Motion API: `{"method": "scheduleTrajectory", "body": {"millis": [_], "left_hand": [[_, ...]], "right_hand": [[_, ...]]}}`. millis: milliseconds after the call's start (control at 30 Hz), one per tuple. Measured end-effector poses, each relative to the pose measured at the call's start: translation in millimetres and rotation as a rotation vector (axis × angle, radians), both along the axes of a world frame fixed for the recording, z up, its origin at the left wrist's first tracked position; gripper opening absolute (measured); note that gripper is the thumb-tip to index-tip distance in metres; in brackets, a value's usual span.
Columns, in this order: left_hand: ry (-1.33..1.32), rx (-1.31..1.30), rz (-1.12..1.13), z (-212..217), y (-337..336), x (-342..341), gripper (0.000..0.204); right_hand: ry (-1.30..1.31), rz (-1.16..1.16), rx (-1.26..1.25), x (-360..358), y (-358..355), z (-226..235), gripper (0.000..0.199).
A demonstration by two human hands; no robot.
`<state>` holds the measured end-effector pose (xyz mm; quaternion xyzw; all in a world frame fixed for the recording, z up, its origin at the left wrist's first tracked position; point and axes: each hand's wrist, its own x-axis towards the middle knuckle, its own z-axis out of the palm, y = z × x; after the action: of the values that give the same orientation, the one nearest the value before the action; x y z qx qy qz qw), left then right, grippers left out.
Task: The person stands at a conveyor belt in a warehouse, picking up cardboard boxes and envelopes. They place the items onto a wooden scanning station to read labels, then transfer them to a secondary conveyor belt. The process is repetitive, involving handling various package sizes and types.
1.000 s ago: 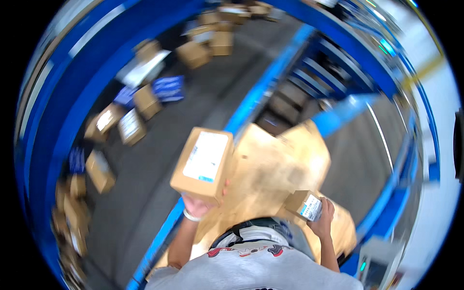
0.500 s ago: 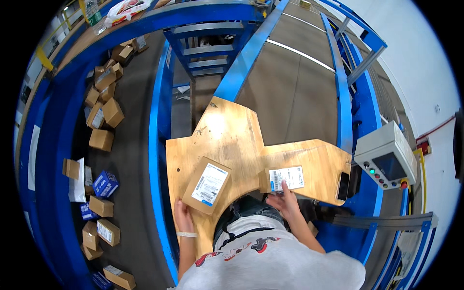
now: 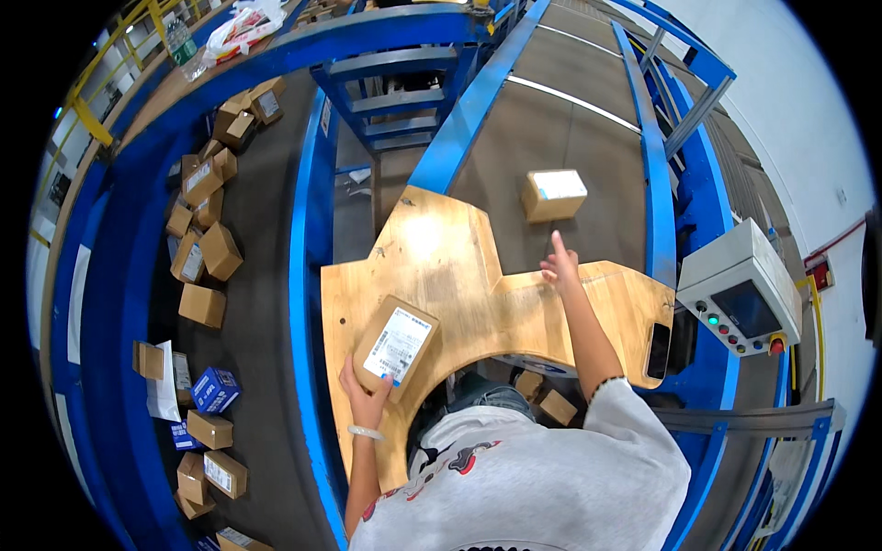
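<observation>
My left hand (image 3: 367, 395) grips the near corner of a brown cardboard box (image 3: 375, 342), thumb over its white shipping label. That box rests on the left part of a wooden work board (image 3: 450, 275). Stretched forward over the board's far right edge, my right hand (image 3: 559, 264) holds nothing, its fingers apart. Just beyond its fingertips a second labelled carton (image 3: 554, 196) sits on the dark conveyor belt (image 3: 514, 138), apart from the hand.
On the left, a lower belt (image 3: 266, 349) carries several cartons (image 3: 202, 305) and a blue box (image 3: 216, 390). A phone (image 3: 659, 351) lies at the board's right end. Beside it stands a control box (image 3: 740, 289) with buttons. Blue rails (image 3: 660, 184) edge the conveyor.
The second carton has gone from the board's right side onto the belt ahead, out of my right hand, which has reached forward. My left hand has closed on the first box's corner.
</observation>
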<state>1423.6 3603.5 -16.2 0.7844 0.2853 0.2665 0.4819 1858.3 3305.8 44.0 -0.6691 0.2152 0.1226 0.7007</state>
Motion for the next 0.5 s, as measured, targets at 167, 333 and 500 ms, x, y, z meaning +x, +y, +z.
{"method": "scheduleTrajectory", "body": {"millis": [167,333,500], "left_hand": [[-0.006,0.072,-0.177,-43,-21,22,0.096],[-0.088,0.159,-0.539,-133,-55,71,0.092],[-0.164,0.135,-1.008,-167,-120,51,0.092]], "right_hand": [[0.265,0.546,0.149,-180,-53,-95,0.035],[0.192,0.431,0.312,-334,-13,-113,0.067],[-0.084,0.127,0.270,-380,-24,-243,0.066]]}}
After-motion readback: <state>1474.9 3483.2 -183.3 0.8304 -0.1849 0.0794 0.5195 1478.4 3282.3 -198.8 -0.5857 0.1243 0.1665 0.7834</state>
